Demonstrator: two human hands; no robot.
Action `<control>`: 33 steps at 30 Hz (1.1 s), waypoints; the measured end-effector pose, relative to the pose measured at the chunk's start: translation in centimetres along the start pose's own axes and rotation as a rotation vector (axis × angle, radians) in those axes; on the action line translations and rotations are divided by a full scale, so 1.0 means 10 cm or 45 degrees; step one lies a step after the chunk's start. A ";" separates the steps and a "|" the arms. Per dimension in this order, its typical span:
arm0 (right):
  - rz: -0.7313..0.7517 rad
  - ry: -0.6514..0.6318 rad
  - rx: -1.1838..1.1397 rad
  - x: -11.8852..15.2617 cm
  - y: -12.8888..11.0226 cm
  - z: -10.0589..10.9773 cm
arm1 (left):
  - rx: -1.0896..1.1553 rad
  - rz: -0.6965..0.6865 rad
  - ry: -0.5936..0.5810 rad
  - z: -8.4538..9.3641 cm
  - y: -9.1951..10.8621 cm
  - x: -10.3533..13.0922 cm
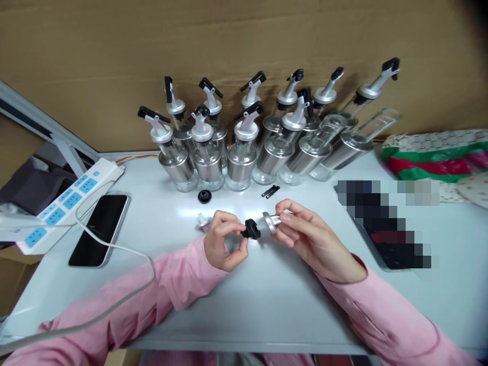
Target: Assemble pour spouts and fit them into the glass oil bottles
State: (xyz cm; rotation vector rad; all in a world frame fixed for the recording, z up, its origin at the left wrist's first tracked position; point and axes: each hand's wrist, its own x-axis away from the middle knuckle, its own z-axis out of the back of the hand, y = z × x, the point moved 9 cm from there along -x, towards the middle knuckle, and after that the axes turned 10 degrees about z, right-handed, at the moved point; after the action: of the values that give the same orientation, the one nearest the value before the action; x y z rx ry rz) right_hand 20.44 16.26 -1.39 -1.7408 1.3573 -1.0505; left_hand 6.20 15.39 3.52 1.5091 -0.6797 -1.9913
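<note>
Between the thumb and fingers of my left hand [224, 239] is a black ribbed stopper [252, 230], held above the white table. My right hand [312, 236] grips a silver pourer spout [270, 222] by its narrow end, its round base turned toward the stopper. The two parts are close, with a small gap between them. Behind my left hand a second silver pourer spout [204, 222] lies on the table, partly hidden. Farther back lie another black stopper [205, 196] and some small black lever pieces [270, 191].
Several glass-and-steel bottles [241, 163] with pourers stand along the cardboard [244, 40]; two at the right have bare necks. A power strip [70, 200], a phone [99, 230] and a white cable [133, 252] are at left. A pixelated dark device [381, 229] and a colourful bag [438, 161] are at right.
</note>
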 end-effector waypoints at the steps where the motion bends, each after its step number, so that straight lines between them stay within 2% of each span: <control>1: 0.002 0.001 0.005 0.00 0.00 0.00 | -0.001 0.003 -0.009 -0.01 0.00 0.00; 7: 0.012 -0.011 0.042 0.00 0.00 -0.01 | -0.030 0.031 -0.030 -0.02 -0.01 0.00; 12: -0.026 -0.139 0.064 0.01 0.05 -0.12 | -0.008 -0.011 -0.062 -0.04 0.03 0.01; 15: -0.029 -0.118 0.028 0.01 0.05 -0.11 | 0.049 -0.016 -0.043 -0.01 0.03 0.00; 23: -0.031 -0.145 -0.037 0.01 0.02 -0.11 | 0.163 0.087 -0.030 0.01 -0.12 -0.01; 25: -0.038 -0.161 -0.056 0.01 0.03 -0.12 | 0.219 0.193 -0.128 -0.05 -0.21 0.00; 28: -0.069 -0.222 -0.057 0.02 0.09 -0.15 | 0.266 0.378 -0.439 -0.25 -0.34 0.09; 30: -0.091 -0.281 -0.032 0.03 0.12 -0.19 | 0.250 0.352 -0.593 -0.34 -0.31 0.14; 33: -0.106 -0.326 0.030 0.05 0.14 -0.21 | 0.248 0.250 -0.597 -0.32 -0.20 0.14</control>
State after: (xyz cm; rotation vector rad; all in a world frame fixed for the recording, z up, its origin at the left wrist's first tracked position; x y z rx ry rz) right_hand 18.05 15.42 -1.62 -1.8563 1.1175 -0.8490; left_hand 8.79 15.66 0.43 1.0233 -1.1940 -2.1877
